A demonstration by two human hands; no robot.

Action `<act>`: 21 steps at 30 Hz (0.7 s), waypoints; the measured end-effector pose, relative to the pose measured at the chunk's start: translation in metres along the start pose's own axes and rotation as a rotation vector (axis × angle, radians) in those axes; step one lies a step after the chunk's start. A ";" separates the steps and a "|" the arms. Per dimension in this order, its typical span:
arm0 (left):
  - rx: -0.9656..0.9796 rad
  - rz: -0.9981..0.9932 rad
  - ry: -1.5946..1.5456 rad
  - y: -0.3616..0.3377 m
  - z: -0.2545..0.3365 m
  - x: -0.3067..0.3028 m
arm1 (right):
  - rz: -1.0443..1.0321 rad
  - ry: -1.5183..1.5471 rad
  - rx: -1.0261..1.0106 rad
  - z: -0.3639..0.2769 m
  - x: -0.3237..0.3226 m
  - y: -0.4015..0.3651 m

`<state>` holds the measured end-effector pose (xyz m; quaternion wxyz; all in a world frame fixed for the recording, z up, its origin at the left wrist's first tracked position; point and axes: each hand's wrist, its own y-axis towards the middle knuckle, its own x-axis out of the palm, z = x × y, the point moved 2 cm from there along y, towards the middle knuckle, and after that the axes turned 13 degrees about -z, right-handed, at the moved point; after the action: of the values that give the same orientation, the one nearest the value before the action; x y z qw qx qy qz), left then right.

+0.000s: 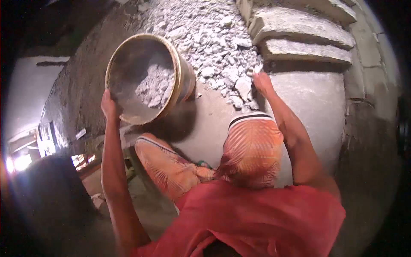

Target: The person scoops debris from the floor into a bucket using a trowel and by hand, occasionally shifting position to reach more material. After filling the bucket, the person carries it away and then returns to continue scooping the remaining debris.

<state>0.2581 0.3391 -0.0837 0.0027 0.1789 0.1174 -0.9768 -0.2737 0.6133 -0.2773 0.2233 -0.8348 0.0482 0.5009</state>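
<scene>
A round bucket [186, 79] with a worn rim leans toward me, and a heap of grey rubble [156, 85] lies inside it. My left hand [108, 103] grips the bucket's rim at its near left side. At the lower right edge of the loose rubble pile [218, 47], my right hand [262, 82] is closed, with a small pale chunk of rubble [258, 68] at its fingertips. Larger broken pieces [243, 87] lie just left of that hand. The fingers of the right hand are partly hidden from this angle.
Stacked rough stone slabs [306, 36] stand at the upper right, beside the pile. Smooth concrete floor [312, 96] lies right of my right arm. My bent knees [254, 137] in orange patterned trousers are close below the pile. A dark wall [81, 81] rises behind the bucket.
</scene>
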 end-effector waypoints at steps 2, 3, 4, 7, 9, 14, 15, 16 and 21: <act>-0.069 0.064 0.018 -0.017 0.008 0.003 | 0.082 -0.095 -0.174 0.010 0.036 0.056; -0.021 0.062 0.057 -0.014 0.009 0.002 | 0.090 0.017 -0.116 0.002 0.028 0.073; 0.019 0.057 0.097 -0.011 0.007 0.001 | 0.075 -0.063 -0.043 0.008 0.044 0.106; -0.066 0.016 -0.093 -0.003 -0.002 -0.004 | 0.145 -0.125 0.024 0.007 0.051 0.168; 0.019 0.043 0.102 0.028 -0.022 -0.021 | 0.161 -0.119 -0.055 -0.013 0.034 0.169; 0.029 0.048 0.199 0.005 -0.008 -0.015 | 0.222 0.083 -0.144 -0.029 0.004 0.122; 0.064 0.021 0.142 0.011 -0.015 -0.017 | 0.251 0.082 -0.171 -0.021 0.009 0.124; 0.096 -0.008 0.084 0.012 -0.016 -0.016 | 0.277 0.079 -0.197 -0.023 0.004 0.117; 0.106 -0.001 -0.045 -0.003 -0.002 -0.005 | 0.247 -0.014 -0.335 -0.031 -0.028 0.083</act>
<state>0.2630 0.3419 -0.0834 -0.0045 0.1567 0.0655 -0.9855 -0.2872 0.5219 -0.2681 0.0187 -0.8446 0.0646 0.5312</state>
